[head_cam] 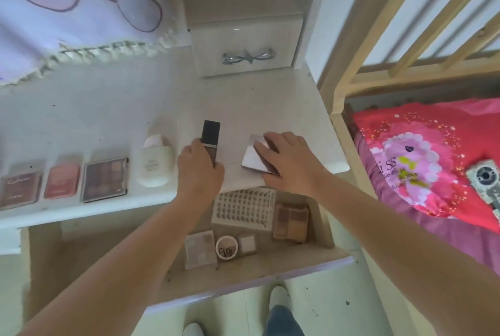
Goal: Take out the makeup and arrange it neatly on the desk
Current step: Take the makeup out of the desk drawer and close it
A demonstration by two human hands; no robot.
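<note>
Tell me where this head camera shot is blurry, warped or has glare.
Head view: wide-angle warp bends the wooden bed frame and desk edge; soft motion blur smears the palette labels and the hanging cloth; glare on the silver compact and glossy drawer box.

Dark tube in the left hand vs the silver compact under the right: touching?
Apart. The head view shows a strip of bare desk between the dark tube and the silver compact.

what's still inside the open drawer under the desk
In the drawer: a lash card, a brown palette, a pale palette, a round pot, a small square compact. The forearms hide its left part.
</note>
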